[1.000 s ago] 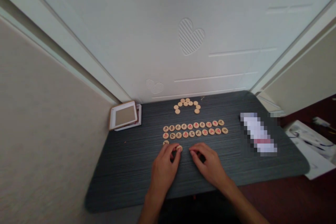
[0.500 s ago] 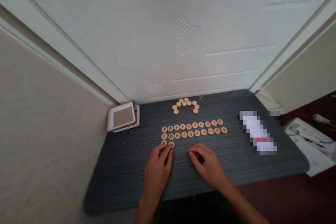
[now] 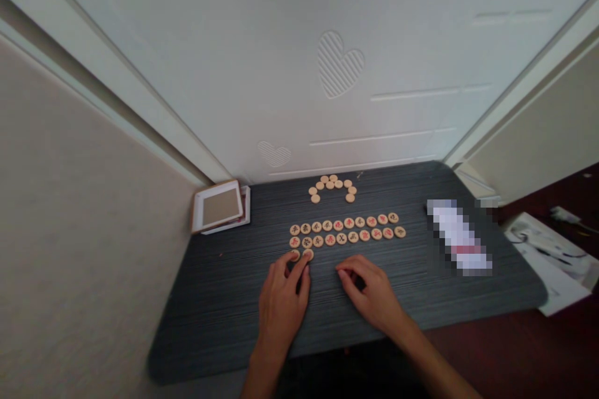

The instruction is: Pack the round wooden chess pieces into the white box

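Note:
Two long rows of round wooden pieces [image 3: 341,238] with red and black characters lie on the dark table [image 3: 224,299]. Below their left end are two more pieces, partly under my fingertips. My left hand [image 3: 283,296] has its fingers apart, one fingertip on the right piece [image 3: 307,254] of this pair and another at the left piece [image 3: 295,255]. To the right, my right hand [image 3: 372,292] rests on the table with thumb and forefinger pinched together; nothing shows between them. Farther back, several blank-faced pieces [image 3: 339,184] form an arch.
A box lid or tray [image 3: 199,209] lies on another white box at the table's back left. On the right side is a pixelated item [image 3: 461,237]. A white panelled door [image 3: 210,75] stands behind the table. White objects [image 3: 556,255] sit beyond the right edge.
My left hand's fingertips have moved slightly up with the lower right piece, which now sits closer in line with its neighbour. My right hand has hardly moved. The view has shifted slightly.

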{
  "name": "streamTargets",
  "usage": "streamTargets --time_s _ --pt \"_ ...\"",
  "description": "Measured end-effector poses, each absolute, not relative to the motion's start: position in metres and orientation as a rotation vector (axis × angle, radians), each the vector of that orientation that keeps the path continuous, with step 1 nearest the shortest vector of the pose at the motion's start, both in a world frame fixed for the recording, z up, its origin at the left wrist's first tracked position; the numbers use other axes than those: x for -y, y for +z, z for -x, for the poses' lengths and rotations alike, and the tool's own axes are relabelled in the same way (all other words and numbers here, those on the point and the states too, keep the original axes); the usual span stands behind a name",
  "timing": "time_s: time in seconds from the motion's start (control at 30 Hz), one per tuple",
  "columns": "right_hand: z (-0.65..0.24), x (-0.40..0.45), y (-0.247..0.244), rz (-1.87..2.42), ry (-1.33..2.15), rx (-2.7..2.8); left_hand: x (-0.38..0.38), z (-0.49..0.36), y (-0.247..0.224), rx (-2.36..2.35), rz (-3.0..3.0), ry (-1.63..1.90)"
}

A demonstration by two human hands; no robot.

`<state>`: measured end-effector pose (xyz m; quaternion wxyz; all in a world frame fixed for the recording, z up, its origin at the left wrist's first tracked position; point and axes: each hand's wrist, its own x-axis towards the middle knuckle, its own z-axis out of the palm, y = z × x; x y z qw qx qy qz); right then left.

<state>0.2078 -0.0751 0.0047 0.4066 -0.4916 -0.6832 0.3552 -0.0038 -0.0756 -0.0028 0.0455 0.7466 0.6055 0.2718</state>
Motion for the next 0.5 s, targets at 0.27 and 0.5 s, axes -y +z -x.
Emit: streamTargets --time_s 0.27,0.5 --pt "-0.208 0.076 0.005 1.272 0.894 1.731 0.076 0.004 -0.004 -1.851 -2.306 0.812" --pt "-0.209 0.062 0.017 1.313 0.720 1.669 0.077 0.005 -0.007 -1.844 -2.275 0.910"
